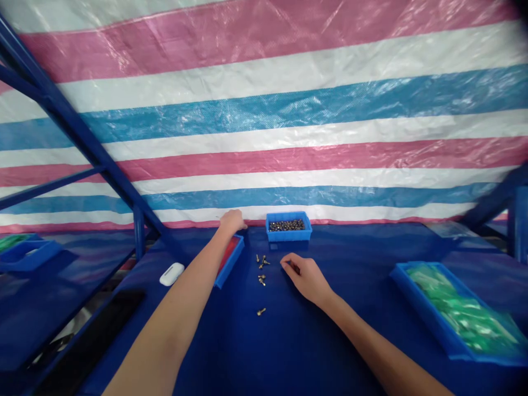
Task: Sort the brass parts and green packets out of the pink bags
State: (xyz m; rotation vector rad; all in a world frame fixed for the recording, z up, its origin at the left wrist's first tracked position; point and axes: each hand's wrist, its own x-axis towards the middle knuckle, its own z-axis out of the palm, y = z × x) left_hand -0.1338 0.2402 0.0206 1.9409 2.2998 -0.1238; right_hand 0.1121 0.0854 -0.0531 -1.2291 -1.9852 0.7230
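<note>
My left hand (233, 221) is stretched out to the far end of a blue bin (231, 263) with red contents, its fingers curled. Whatever they may grip is hidden from me. My right hand (308, 278) rests low over the table, thumb and fingers pinched together; I cannot make out anything between them. Just left of it lie several small brass-coloured screw-like metal pieces (261, 279), with a single piece (261, 312) nearer to me. Behind them stands a blue bin (289, 236) filled with many similar small metal parts.
At the right a blue bin (433, 324) holds green plastic packets (462, 313). A white earbud case (172, 274) and a dark flat object (94, 335) lie on the left. Blue frame bars (88, 146) and a striped tarp (289, 159) bound the blue table (313, 352).
</note>
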